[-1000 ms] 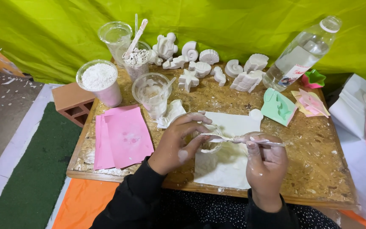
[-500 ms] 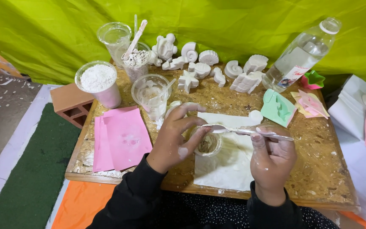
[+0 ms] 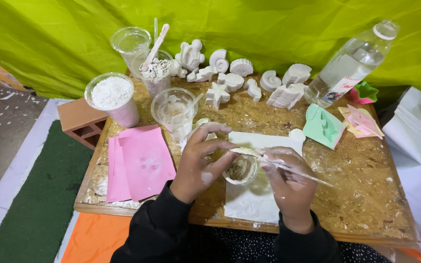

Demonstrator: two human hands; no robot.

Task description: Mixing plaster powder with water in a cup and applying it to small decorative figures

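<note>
My left hand point(image 3: 201, 163) grips a small clear plastic cup point(image 3: 240, 170) smeared with white plaster, held over a white paper sheet point(image 3: 252, 204) on a chipboard table point(image 3: 366, 180). My right hand point(image 3: 288, 187) holds a thin white stick point(image 3: 298, 173) whose tip rests at the cup's rim. Both hands are dusted with white powder. The inside of the cup shows brownish residue.
Behind stand a cup of white powder point(image 3: 113, 97), a clear cup point(image 3: 174, 109), a cup with a stirrer point(image 3: 156, 73), several white plaster shell and star casts point(image 3: 249, 80), a clear bottle point(image 3: 349, 63), pink sheets point(image 3: 140, 160), a green mould point(image 3: 322, 126) and a brick point(image 3: 81, 122).
The small cup has come up into my left hand above the paper. My right hand has drawn the stick in so that its tip meets the cup's rim.
</note>
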